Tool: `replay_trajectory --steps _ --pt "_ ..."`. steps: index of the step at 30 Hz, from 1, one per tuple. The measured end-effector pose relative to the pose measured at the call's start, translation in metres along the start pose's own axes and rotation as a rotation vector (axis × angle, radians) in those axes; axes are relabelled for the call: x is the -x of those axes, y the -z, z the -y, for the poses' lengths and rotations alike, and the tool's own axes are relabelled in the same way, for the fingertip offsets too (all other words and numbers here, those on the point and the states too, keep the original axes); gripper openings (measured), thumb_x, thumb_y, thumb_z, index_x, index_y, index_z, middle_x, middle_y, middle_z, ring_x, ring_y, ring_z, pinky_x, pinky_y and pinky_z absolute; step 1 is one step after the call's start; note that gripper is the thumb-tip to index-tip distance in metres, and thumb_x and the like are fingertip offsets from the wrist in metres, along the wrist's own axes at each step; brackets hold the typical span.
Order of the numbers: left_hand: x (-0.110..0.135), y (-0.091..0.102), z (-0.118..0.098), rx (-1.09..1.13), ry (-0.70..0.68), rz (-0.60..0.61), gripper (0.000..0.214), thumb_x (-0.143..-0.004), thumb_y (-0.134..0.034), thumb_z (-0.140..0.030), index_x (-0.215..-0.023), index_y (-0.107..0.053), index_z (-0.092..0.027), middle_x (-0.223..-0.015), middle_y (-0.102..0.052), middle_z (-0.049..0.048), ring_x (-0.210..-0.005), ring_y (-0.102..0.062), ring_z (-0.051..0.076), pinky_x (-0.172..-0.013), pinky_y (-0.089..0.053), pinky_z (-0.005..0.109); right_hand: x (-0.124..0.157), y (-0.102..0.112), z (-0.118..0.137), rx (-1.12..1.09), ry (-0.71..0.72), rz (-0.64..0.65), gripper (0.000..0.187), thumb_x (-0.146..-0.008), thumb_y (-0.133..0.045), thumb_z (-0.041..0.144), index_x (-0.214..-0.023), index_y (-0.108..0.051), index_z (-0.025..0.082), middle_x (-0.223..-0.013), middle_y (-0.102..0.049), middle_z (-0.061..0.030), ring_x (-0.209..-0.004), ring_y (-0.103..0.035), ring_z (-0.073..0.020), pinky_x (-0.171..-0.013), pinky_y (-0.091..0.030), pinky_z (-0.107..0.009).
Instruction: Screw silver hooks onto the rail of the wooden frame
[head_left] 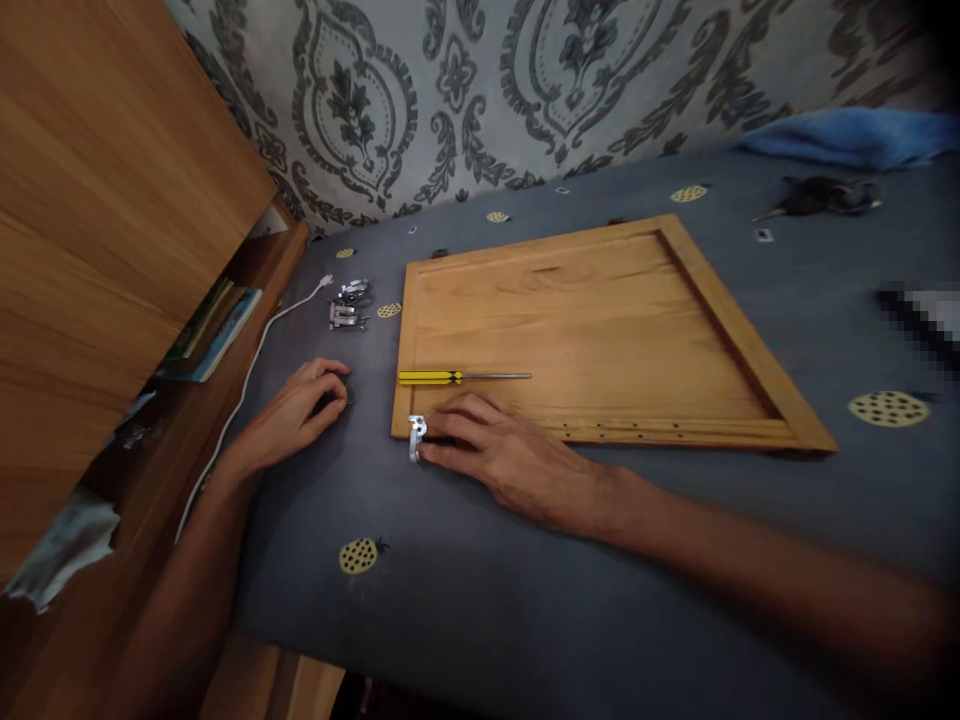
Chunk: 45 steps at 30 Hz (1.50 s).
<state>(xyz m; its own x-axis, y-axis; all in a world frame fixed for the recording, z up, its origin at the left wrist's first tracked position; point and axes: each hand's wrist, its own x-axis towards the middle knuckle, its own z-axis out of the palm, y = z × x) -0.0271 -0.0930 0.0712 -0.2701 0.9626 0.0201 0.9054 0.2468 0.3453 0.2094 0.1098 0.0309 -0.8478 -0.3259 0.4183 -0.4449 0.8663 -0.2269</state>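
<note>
A wooden cabinet door point(570, 330) with a raised frame lies flat on the grey patterned bedsheet. At its near left corner, the thumb and fingers of my right hand point(510, 460) grip a shiny metal hinge point(417, 436), which sits over the door's edge. My left hand point(296, 410) rests on the sheet left of the door, thumb and forefinger pinched together. A thin speck shows at those fingertips, too small to name. Just above my right hand, a screwdriver point(431, 378) with a yellow handle lies across the door's left side.
Several metal hinges point(348, 308) lie in a small pile left of the door. A white cable point(259, 350) runs along the wooden cabinet point(112, 180). Dark holes dot the door's near edge. At the far right are a blue cloth point(855, 138) and a dark object point(821, 196).
</note>
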Motion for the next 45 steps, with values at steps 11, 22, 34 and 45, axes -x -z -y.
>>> replay_trajectory --steps 11,22,34,45 --pt "-0.015 0.015 -0.008 0.067 0.036 0.04 0.029 -0.096 -0.051 -0.042 -0.086 -0.065 -0.02 -0.12 -0.062 0.0099 -0.1 -0.062 0.024 -0.08 -0.053 0.035 -0.001 0.0 0.0 -0.047 0.013 -0.035 0.034 -0.094 -0.048 0.006 -0.122 -0.066 0.013 -0.123 -0.066 -0.0102 -0.114 -0.05 -0.0264 -0.104 -0.045 -0.046" --pt "-0.019 -0.002 -0.065 0.321 -0.124 0.085 0.016 -0.099 -0.053 -0.03 -0.089 -0.062 -0.023 -0.112 -0.062 0.0048 -0.106 -0.061 0.02 -0.092 -0.051 0.032 0.0 -0.003 0.0 -0.011 0.015 -0.081 0.03 -0.1 -0.045 0.013 -0.12 -0.067 0.014 -0.12 -0.067 -0.01 -0.112 -0.05 -0.0253 -0.102 -0.047 -0.045" --pt "-0.021 -0.01 -0.066 0.322 -0.16 0.078 0.017 -0.101 -0.052 -0.029 -0.088 -0.061 -0.021 -0.108 -0.059 0.0039 -0.104 -0.06 0.019 -0.089 -0.05 0.031 0.001 -0.003 0.0 -0.008 0.004 -0.04 0.031 -0.102 -0.043 0.016 -0.124 -0.065 0.014 -0.122 -0.066 -0.0107 -0.113 -0.05 -0.0266 -0.101 -0.047 -0.048" --pt "-0.024 -0.013 -0.072 0.294 -0.138 0.112 0.018 -0.102 -0.051 -0.029 -0.09 -0.06 -0.02 -0.109 -0.057 0.0049 -0.107 -0.057 0.02 -0.09 -0.047 0.032 0.001 -0.005 -0.001 -0.021 0.016 -0.078 0.033 -0.105 -0.038 0.018 -0.121 -0.066 0.013 -0.12 -0.067 -0.0113 -0.112 -0.05 -0.0253 -0.101 -0.047 -0.046"
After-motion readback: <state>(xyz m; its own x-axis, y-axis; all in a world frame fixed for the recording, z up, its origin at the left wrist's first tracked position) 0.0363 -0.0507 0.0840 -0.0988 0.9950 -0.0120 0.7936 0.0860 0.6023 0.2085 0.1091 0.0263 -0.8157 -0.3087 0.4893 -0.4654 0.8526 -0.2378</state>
